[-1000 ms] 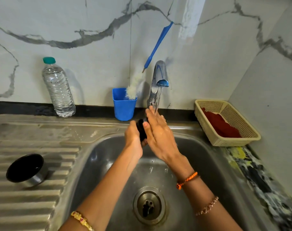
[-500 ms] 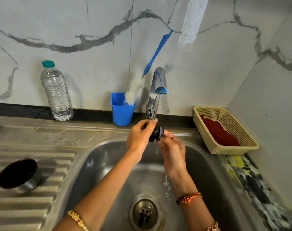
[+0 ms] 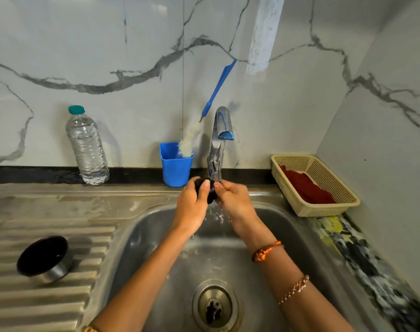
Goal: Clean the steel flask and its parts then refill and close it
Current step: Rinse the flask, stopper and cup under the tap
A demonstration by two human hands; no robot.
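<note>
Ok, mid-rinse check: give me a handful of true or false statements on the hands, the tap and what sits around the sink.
1. Both hands hold the black stopper under the tap. True: the left hand grips it and the right hand pinches it from the other side.
2. The tap is off. False: water runs down between the hands into the sink.
3. The steel cup lies on the drainboard, left of the basin. True.
4. The bottle brush lies in the basin. False: it stands in the blue cup behind the sink.
5. The plastic bottle has no cap. False: a green cap is on it.
</note>
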